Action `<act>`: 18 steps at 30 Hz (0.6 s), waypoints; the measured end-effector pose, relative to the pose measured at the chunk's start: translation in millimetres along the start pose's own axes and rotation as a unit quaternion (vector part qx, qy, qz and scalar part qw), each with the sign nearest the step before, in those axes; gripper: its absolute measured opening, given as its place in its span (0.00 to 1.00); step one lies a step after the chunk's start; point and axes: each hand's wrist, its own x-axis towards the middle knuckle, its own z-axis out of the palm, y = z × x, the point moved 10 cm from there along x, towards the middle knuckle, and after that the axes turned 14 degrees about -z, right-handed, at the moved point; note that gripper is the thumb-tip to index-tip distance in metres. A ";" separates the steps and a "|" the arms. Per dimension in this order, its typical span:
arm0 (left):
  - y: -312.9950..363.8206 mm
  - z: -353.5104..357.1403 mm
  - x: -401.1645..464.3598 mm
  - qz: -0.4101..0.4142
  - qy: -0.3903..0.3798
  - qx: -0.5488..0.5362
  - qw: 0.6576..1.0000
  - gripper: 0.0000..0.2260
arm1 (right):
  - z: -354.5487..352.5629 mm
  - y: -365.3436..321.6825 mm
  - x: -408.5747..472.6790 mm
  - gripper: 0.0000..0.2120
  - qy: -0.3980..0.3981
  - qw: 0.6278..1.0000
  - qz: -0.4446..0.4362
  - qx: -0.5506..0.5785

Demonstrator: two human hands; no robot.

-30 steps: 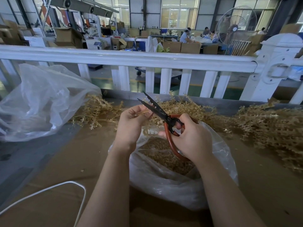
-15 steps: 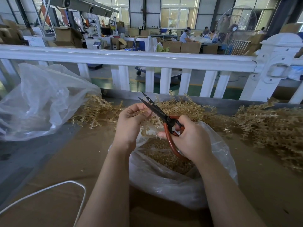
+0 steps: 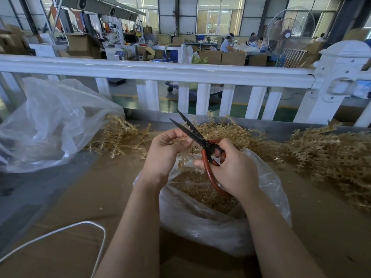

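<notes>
Red-handled scissors (image 3: pixel 204 143): centre of frame, blades parted in a narrow V that points to the upper left, ready for a snip.
Right hand (image 3: pixel 235 170): fingers curled through the handle loops, gripping them.
Left hand (image 3: pixel 162 155): pinches a tan plastic sprig (image 3: pixel 179 139), its end held up against the blades.
Clear bag (image 3: pixel 200 227): mouth open directly below both hands, probably to catch the cut pieces.
Uncut sprigs (image 3: pixel 331 159): heaped at right of frame, near the hands.
</notes>
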 end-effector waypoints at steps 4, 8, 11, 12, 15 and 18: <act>-3.1 -1.8 0.9 -0.015 0.000 -0.012 1.000 0.04 | 1.7 2.8 -0.8 0.29 -0.007 1.000 0.011 0.004; -3.1 -5.9 2.2 -0.027 -0.013 -0.070 0.997 0.08 | 4.4 5.4 -1.1 0.30 -0.021 1.000 0.017 -0.002; -7.6 -12.5 2.4 -0.045 0.010 -0.089 0.995 0.10 | 4.7 4.9 -1.3 0.30 -0.023 1.000 0.014 0.001; -8.9 -12.7 2.2 -0.049 0.014 -0.084 0.995 0.09 | 4.8 5.3 -1.3 0.31 -0.023 1.000 0.015 0.003; -8.6 -10.1 1.4 -0.044 0.006 -0.102 0.994 0.07 | 4.3 7.7 -1.3 0.31 -0.017 0.999 0.024 0.015; -6.2 -8.6 1.2 -0.038 0.000 -0.105 0.994 0.07 | 3.7 6.3 -1.3 0.30 -0.011 1.000 0.019 0.018</act>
